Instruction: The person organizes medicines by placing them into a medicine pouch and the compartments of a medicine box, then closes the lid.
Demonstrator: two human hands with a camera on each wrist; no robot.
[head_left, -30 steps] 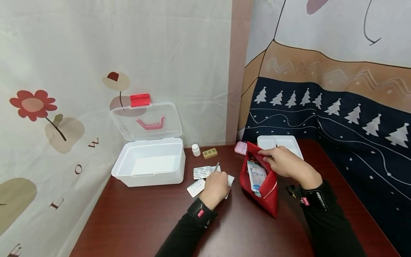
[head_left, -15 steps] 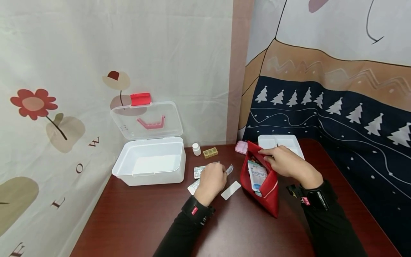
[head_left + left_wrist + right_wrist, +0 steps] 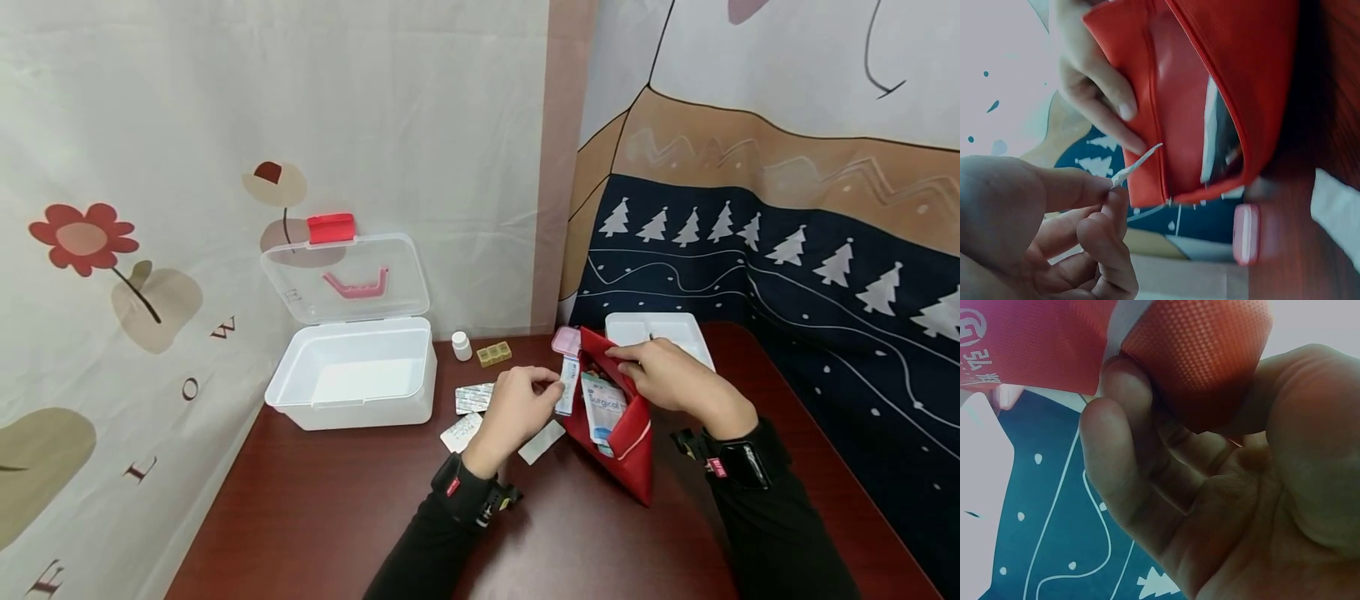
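Observation:
My left hand (image 3: 517, 408) pinches a narrow white packet with blue print (image 3: 567, 387) between thumb and fingertip, at the left side of a red zip pouch (image 3: 633, 471). In the left wrist view this packet (image 3: 1135, 165) appears nearly edge-on before the pouch's open mouth. My right hand (image 3: 678, 383) grips the pouch's upper right edge, thumb on one side and fingers on the other. A packet printed "Surgical" (image 3: 603, 407) stands in the opening; deeper contents are mostly hidden. In the right wrist view the red fabric (image 3: 1200, 356) lies between thumb and fingers.
Left stands a clear box (image 3: 360, 408) with its lid raised. Near it are a white bottle (image 3: 461, 346), a yellowish pill organizer (image 3: 494, 354), blister packs (image 3: 472, 398) and a white strip (image 3: 542, 442). Behind the pouch lie a pink case (image 3: 566, 340) and white tray (image 3: 686, 329).
My left hand has lifted the narrow packet from among the blister packs and carried it right to the pouch. The right hand keeps its grip on the pouch edge.

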